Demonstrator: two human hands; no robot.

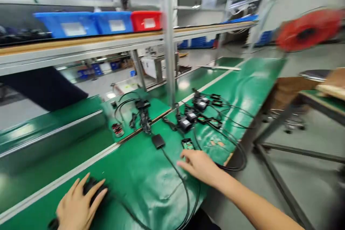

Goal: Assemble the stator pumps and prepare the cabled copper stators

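Green mat [142, 172]: left hand [78, 201] spread over a black part [93, 188]; right hand [201, 165], thumb and index apart, just beside an open casing [188, 144], contact unclear. Step, judged: reach for the casing; next move calls for light pinch, clear of looped cable [230, 168]

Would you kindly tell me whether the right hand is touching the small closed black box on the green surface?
Apart: in the head view, the green surface shows plainly between the right hand and the small closed black box.
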